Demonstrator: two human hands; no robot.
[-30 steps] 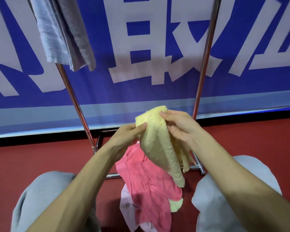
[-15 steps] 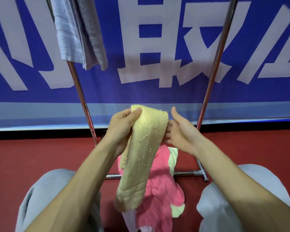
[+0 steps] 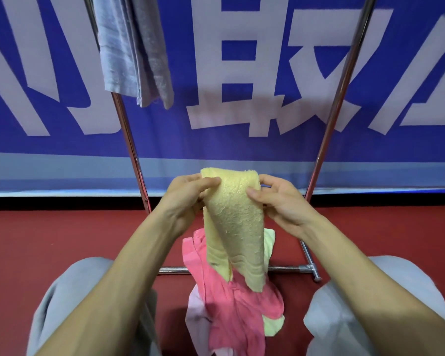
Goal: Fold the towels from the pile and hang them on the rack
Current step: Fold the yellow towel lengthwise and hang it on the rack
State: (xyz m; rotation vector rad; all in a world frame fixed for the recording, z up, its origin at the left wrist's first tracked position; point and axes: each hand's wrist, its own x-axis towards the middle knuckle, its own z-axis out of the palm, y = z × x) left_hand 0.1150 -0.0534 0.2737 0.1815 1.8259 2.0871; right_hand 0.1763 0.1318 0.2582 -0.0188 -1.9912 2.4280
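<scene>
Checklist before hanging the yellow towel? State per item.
1. Left hand pinches the top edge of the yellow towel: ok.
2. Right hand pinches the opposite top corner: ok.
3. Fold even: not ok, the two hanging layers end at different heights.
4. Free space on the top bar of the rack: cannot tell, the bar is out of view. A grey towel hangs near the left upright.
5. Towel's lower end clear of the pile: cannot tell, they overlap in this view.
</scene>
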